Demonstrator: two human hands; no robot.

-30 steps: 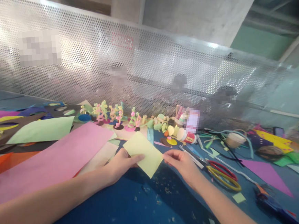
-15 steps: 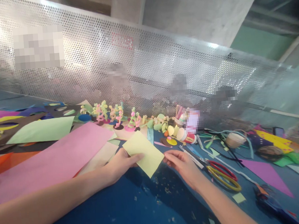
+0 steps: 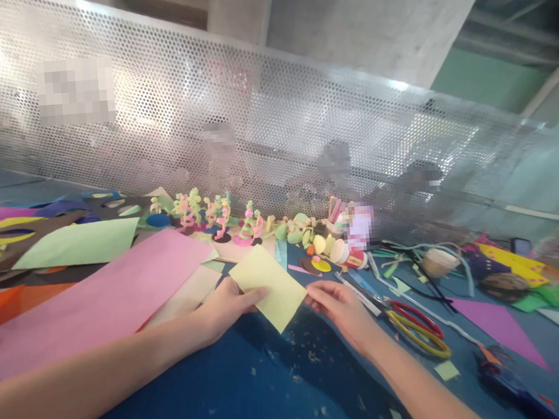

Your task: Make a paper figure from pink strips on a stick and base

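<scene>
Blue table [image 3: 255,392], backed by a perforated metal screen [image 3: 273,126]. Yellow paper [image 3: 269,286] is held above the table, pinched at its left edge by the left hand [image 3: 226,307] and at its right corner by the right hand [image 3: 338,305]. Scissors [image 3: 414,328] lie just right.

Your near side: bare blue tabletop [image 3: 255,392], open passage. Left blocked by pink sheet [image 3: 93,298]. Right, scissors [image 3: 417,328] lie close. Ahead, paper figures [image 3: 222,220] and glue bottle [image 3: 353,255] crowd the mesh screen [image 3: 254,127].
</scene>
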